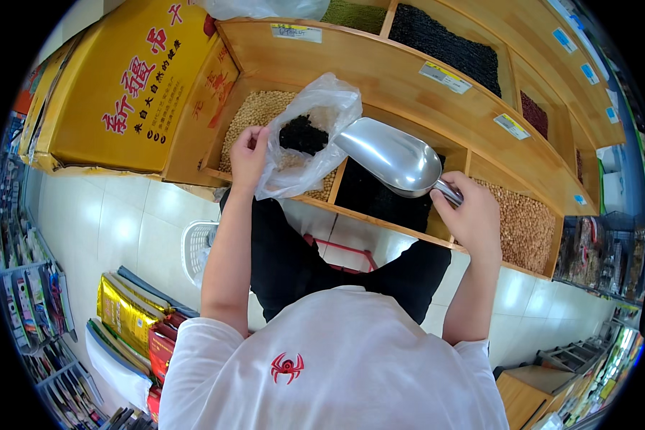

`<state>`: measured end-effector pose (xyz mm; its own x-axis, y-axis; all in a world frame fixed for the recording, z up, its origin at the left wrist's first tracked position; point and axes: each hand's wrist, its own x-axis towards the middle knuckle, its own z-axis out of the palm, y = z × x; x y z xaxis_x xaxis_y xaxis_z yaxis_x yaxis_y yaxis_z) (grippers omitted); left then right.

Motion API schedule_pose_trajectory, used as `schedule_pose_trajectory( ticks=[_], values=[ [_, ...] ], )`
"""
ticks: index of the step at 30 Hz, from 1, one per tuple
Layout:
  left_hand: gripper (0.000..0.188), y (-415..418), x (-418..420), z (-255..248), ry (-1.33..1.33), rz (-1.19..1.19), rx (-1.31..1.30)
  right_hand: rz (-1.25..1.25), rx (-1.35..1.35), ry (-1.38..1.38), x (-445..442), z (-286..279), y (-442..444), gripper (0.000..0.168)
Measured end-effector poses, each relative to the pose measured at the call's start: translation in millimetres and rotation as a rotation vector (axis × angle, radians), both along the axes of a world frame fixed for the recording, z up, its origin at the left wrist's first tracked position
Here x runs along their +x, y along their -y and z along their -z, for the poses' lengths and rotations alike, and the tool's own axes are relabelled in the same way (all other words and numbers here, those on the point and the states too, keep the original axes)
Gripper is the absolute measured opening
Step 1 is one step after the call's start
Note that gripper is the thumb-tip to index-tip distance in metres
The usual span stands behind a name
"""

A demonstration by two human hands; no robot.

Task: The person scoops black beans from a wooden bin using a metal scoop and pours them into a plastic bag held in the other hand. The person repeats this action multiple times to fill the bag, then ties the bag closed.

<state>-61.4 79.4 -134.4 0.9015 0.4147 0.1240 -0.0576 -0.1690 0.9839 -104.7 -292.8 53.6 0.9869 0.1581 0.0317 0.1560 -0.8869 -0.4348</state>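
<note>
My left hand [249, 157] pinches the rim of a clear plastic bag [293, 180] and holds its mouth open over a bin of pale yellow beans [258, 110]. Dark grains or beans [302, 134] lie inside the bag. In my right hand [466, 212] is the handle of a shiny metal scoop [392, 153], whose lip is at the bag's right rim. The scoop's bowl looks bare inside. Below the scoop is a wooden compartment of black grains or beans [381, 199], partly hidden by it.
Wooden dividers and a front ledge [376, 226] frame the bins. Light brown peanuts or beans [521, 226] fill the right compartment. A raised back tier holds black [446, 48] and green beans [355, 16]. A yellow cardboard box [123, 91] stands left; a white basket [193, 252] is below.
</note>
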Motion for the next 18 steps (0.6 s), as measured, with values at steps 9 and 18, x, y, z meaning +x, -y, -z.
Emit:
schedule_pose_trajectory(
  ticks=[9,18],
  values=[
    [0.016,0.8,0.8,-0.3,0.004,0.003,0.035,0.186,-0.046,-0.149,1.4,54.1,51.6,0.025],
    [0.016,-1.9,1.2,2.3,0.006,0.037,0.009,0.086,-0.255,-0.288,17.8,140.2,43.7,0.028]
  ],
)
